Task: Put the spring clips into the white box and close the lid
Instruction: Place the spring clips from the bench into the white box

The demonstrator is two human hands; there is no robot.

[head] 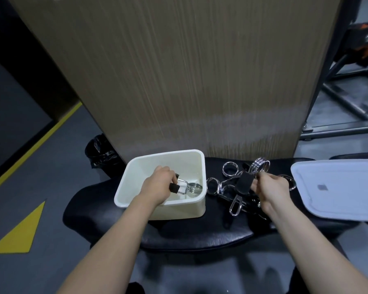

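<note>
An open white box stands on a black padded bench. My left hand reaches inside the box and grips the black handles of a chrome spring clip, whose coil hangs low in the box. My right hand holds a second spring clip by its black handle, lifted above the pile. Several more chrome spring clips lie tangled on the bench between the box and the white lid, which rests flat at the right.
A tall wood-grain panel rises directly behind the bench. A black bag sits on the floor at the left. Yellow floor markings are at the left, and a metal equipment frame stands at the right.
</note>
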